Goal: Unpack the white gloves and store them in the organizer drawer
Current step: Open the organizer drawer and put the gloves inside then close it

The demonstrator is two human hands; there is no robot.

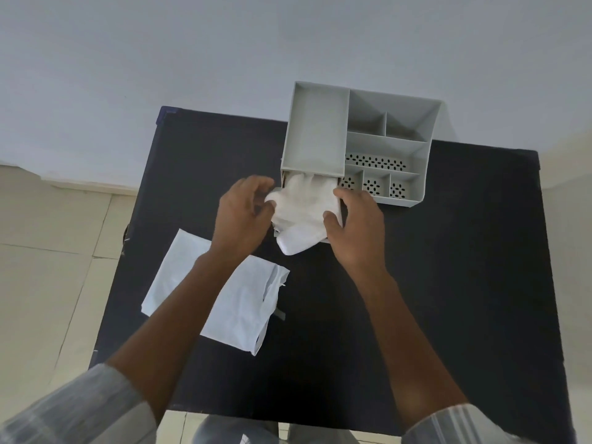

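Both my hands are on the white gloves (302, 209), which sit bunched in the pulled-out drawer (343, 210) at the front-left of the grey organizer (315, 129). Most of the drawer is hidden under the fabric and my hands; only bits of its edge show. One glove end spills over the drawer's near edge and hangs toward me onto the black table (448, 283).

My left hand (240, 216) is on the left side of the pile, fingers curled, thumb and fingertips touching the fabric's left edge. Can't tell if it's really pinching or just pressing. My right hand (355, 225) is on the right side, thumb (331, 219) laid on top of the gloves, other fingers bent along the drawer's right side by the fabric. Looks like a loose hold w/ fingers partly closed, not a tight fist.

The organizer stands at the far edge of the table, a bit right of centre. Top has one big open tray on the left and smaller compartments on the right, some w/ perforated bottoms.

The opened white bag (243, 302) lies flat on the table near me, to the left, under my left forearm, its right end torn and crumpled. It's well apart from the organizer.
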